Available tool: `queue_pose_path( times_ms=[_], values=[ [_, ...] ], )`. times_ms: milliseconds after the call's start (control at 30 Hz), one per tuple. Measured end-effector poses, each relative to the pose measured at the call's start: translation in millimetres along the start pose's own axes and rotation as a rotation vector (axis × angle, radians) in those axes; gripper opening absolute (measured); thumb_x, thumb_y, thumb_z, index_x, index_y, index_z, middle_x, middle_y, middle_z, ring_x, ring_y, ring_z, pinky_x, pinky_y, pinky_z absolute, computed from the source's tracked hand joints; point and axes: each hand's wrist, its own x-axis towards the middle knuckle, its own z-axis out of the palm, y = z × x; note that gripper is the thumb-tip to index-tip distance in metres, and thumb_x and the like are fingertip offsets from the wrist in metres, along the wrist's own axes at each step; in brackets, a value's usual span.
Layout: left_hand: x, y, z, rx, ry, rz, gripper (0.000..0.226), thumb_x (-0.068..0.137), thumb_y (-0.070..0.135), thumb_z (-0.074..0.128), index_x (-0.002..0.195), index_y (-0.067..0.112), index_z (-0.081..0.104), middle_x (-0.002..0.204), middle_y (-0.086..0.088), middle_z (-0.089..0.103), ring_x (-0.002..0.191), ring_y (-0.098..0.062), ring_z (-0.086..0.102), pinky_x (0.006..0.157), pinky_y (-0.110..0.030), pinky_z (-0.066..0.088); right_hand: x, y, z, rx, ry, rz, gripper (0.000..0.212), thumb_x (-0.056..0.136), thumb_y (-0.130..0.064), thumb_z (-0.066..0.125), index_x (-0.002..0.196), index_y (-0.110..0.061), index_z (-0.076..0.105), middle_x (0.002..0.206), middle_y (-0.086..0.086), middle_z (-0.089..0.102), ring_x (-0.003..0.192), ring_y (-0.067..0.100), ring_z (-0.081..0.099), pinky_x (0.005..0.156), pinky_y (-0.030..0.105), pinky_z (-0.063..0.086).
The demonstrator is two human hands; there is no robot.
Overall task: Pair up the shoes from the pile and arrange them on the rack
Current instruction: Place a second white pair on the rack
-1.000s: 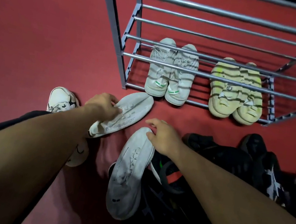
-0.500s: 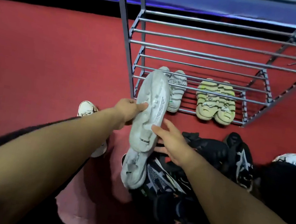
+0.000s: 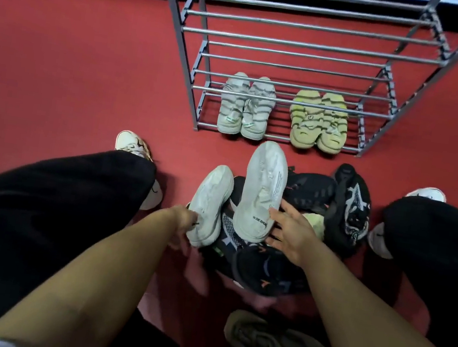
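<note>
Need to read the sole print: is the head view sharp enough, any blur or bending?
Head view: dim, no glare; print on the raised white sole partly legible; left hand motion-blurred; rack posts bow from wide-angle distortion.

Matt red carpet floor (image 3: pixel 59 65), shiny metal-tube rack (image 3: pixel 300 45), scuffed pale rubber sole (image 3: pixel 264 190).
</note>
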Motion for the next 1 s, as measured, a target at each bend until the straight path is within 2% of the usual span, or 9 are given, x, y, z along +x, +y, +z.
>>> queue_pose_path(
  times_ms=[67, 133, 267, 367, 467, 533, 600, 800, 1000],
  values=[
    [-2.7, -0.9, 7.2, -0.193, -0.020, -0.016, 0.031, 0.095, 0.014, 0.052, 0.122, -0.002, 0.052, 0.085, -0.014, 0.051, 0.065, -0.030, 0.054, 0.079, -0.051, 0.051, 1.3, -0.5, 4.1, -0.021, -0.013, 0.000, 0.043, 0.095, -0.019, 0.059, 0.132, -0.040, 0.054, 0.110, -0.002, 0.074, 0.102, 0.022, 0.070, 0.082, 0.038, 0.054],
    [-4.3, 1.7, 11.7, -0.284, -0.070, -0.021, 0.034, 0.096, 0.014, 0.052, 0.126, -0.001, 0.050, 0.079, -0.009, 0.047, 0.063, -0.026, 0.048, 0.079, -0.052, 0.049, 4.6, 0.6, 7.5, -0.038, -0.031, 0.007, 0.040, 0.094, -0.020, 0.061, 0.127, -0.042, 0.056, 0.106, -0.004, 0.076, 0.101, 0.022, 0.070, 0.087, 0.039, 0.053],
    [-2.1, 3.4, 12.3, -0.390, -0.158, -0.051, 0.009, 0.091, 0.008, 0.049, 0.098, 0.005, 0.054, 0.092, -0.015, 0.056, 0.079, -0.033, 0.056, 0.093, -0.060, 0.047, 8.4, 5.3, 9.1, -0.076, -0.085, 0.053, 0.037, 0.093, -0.026, 0.063, 0.124, -0.045, 0.055, 0.107, -0.007, 0.075, 0.101, 0.020, 0.070, 0.089, 0.040, 0.052],
    [-6.0, 12.2, 18.8, -0.496, -0.221, -0.005, 0.009, 0.095, 0.014, 0.053, 0.089, 0.009, 0.056, 0.073, -0.008, 0.063, 0.072, -0.024, 0.061, 0.080, -0.042, 0.053, 8.2, 11.4, 9.9, -0.103, -0.089, 0.085, 0.033, 0.095, -0.028, 0.060, 0.126, -0.038, 0.058, 0.113, -0.004, 0.073, 0.100, 0.020, 0.067, 0.084, 0.038, 0.052],
    [-7.7, 15.6, 23.9, -0.479, -0.236, 0.038, 0.010, 0.091, 0.016, 0.060, 0.088, 0.007, 0.057, 0.051, -0.003, 0.062, 0.055, -0.018, 0.058, 0.071, -0.036, 0.055, 7.9, 12.3, 8.3, -0.078, -0.082, 0.079, 0.049, 0.088, -0.027, 0.066, 0.135, -0.035, 0.053, 0.121, -0.002, 0.069, 0.111, 0.023, 0.064, 0.091, 0.047, 0.053],
    [-5.8, 12.4, 21.4, -0.486, -0.212, 0.062, 0.009, 0.089, 0.014, 0.063, 0.087, 0.007, 0.057, 0.062, -0.006, 0.061, 0.060, -0.019, 0.058, 0.071, -0.035, 0.057, 7.1, 8.9, 7.7, -0.020, -0.111, 0.080, 0.067, 0.086, -0.014, 0.066, 0.145, -0.032, 0.039, 0.130, 0.004, 0.063, 0.117, 0.027, 0.061, 0.090, 0.048, 0.053],
    [-8.8, 10.9, 13.6, -0.532, -0.169, 0.080, 0.010, 0.087, 0.012, 0.064, 0.094, 0.007, 0.058, 0.078, -0.009, 0.058, 0.067, -0.022, 0.061, 0.061, -0.033, 0.060, 6.3, 4.6, 10.3, 0.041, -0.148, 0.079, 0.075, 0.086, -0.003, 0.064, 0.149, -0.026, 0.032, 0.132, 0.011, 0.061, 0.117, 0.031, 0.062, 0.094, 0.052, 0.052],
    [-28.2, 28.8, -22.4, -0.630, -0.126, 0.158, 0.015, 0.086, 0.007, 0.062, 0.100, 0.002, 0.060, 0.091, -0.011, 0.061, 0.073, -0.021, 0.064, 0.055, -0.032, 0.061, -4.8, -24.7, 15.7, 0.188, -0.277, -0.041, 0.042, 0.093, -0.003, 0.055, 0.132, -0.015, 0.058, 0.124, 0.015, 0.068, 0.114, 0.031, 0.065, 0.101, 0.049, 0.049],
    [-53.8, 48.6, -66.8, -0.663, -0.128, 0.250, 0.024, 0.085, 0.004, 0.059, 0.108, 0.006, 0.058, 0.103, -0.012, 0.056, 0.078, -0.018, 0.059, 0.057, -0.036, 0.061, -17.2, -68.6, 12.1, 0.367, -0.298, -0.135, 0.045, 0.092, -0.005, 0.055, 0.133, -0.022, 0.059, 0.126, 0.009, 0.067, 0.103, 0.027, 0.068, 0.082, 0.043, 0.058]
  ],
)
